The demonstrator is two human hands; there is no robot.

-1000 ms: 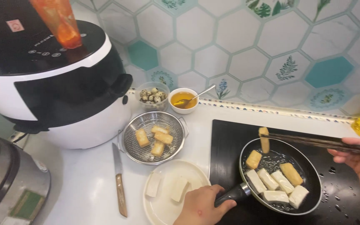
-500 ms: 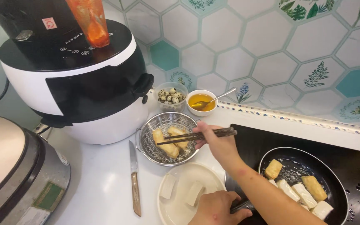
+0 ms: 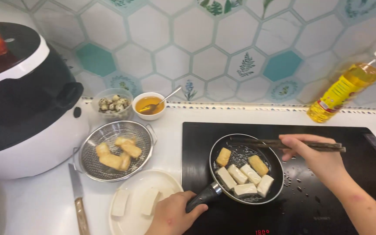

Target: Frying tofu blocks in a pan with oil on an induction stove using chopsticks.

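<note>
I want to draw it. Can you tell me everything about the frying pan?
The frying pan is small, round and black, sitting flat on the black cooktop. Six tofu pieces lie in shiny oil, two golden, four pale. The left hand holds its dark handle, which points toward the person. Chopsticks in the right hand hover above its far rim.

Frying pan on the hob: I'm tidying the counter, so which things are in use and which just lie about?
In use: frying pan, left hand on its handle, chopsticks in right hand, tofu pieces, mesh strainer.
Lying about: knife, oil bottle, sauce bowl.
</note>
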